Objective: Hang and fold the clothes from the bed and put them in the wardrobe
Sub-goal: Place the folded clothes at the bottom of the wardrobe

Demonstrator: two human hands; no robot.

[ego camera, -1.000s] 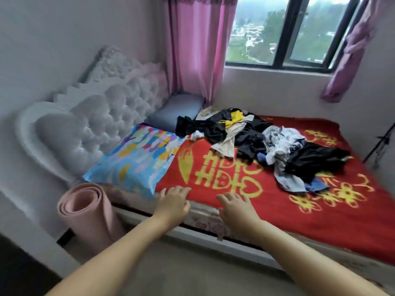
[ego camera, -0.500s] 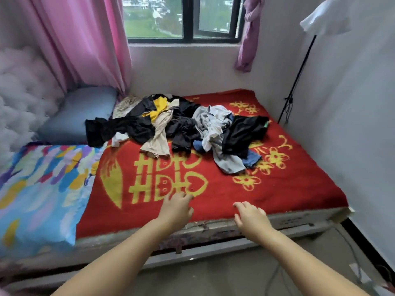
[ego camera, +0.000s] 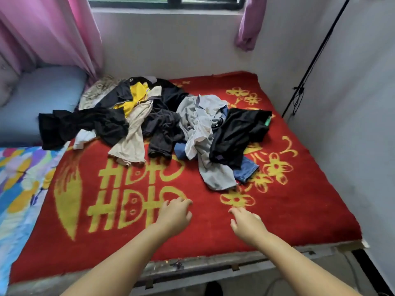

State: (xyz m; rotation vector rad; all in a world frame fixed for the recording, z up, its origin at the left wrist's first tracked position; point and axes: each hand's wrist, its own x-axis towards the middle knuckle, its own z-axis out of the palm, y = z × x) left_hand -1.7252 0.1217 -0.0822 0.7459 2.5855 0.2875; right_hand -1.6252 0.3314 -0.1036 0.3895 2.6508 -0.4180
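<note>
Both arms reach over the near edge of the bed (ego camera: 277, 227) at the bottom of the frame. The left hand (ego camera: 174, 217) and the right hand (ego camera: 248, 226) hover over the red blanket (ego camera: 106, 242), fingers loosely curled and holding nothing. The pile of clothes (ego camera: 162, 124) lies well beyond them in the middle of the frame, untouched.

The step in hand looks like picking a first garment. It would go best to take the nearest loose piece, the grey shirt (ego camera: 215, 176), whose tail trails toward the hands. Lifting it by two points, such as the shoulders, should free it from the black garment (ego camera: 237, 133) and the jeans (ego camera: 245, 169) lying partly over or under it. Pulling slowly should avoid dragging the tangle along.

No wardrobe, hanger or basket shows here. The bed alone holds the clothes, with a blue pillow (ego camera: 38, 99) at the upper left.
</note>
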